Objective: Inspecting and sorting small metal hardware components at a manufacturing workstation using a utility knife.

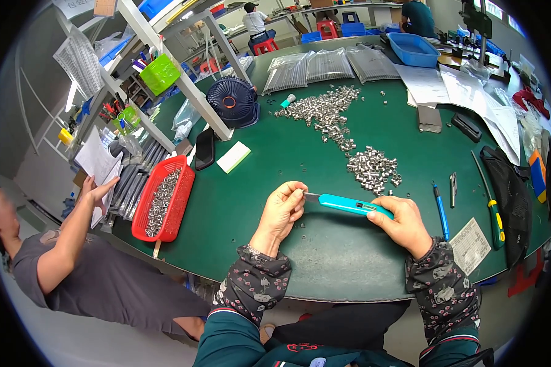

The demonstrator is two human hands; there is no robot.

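A turquoise utility knife (344, 204) is gripped by its rear end in my right hand (405, 224), the thumb lying along its side. Its blade points left, out toward my left hand (280, 211). There my thumb and fingers are pinched together at the blade's tip; whatever they hold is hidden or too small to name. Both hands are above the near part of the green table (251, 214). Just beyond the knife lies a heap of small silvery metal rings (373, 169), with a bigger spread of the same rings (324, 115) farther back.
A red basket (186, 194) of metal parts stands left, near a phone (205, 148) and a fan (232, 101). To the right lie a blue pen-like tool (441, 211), a screwdriver (494, 221) and a black pouch (509, 208). A person (98, 275) holding papers is close at left.
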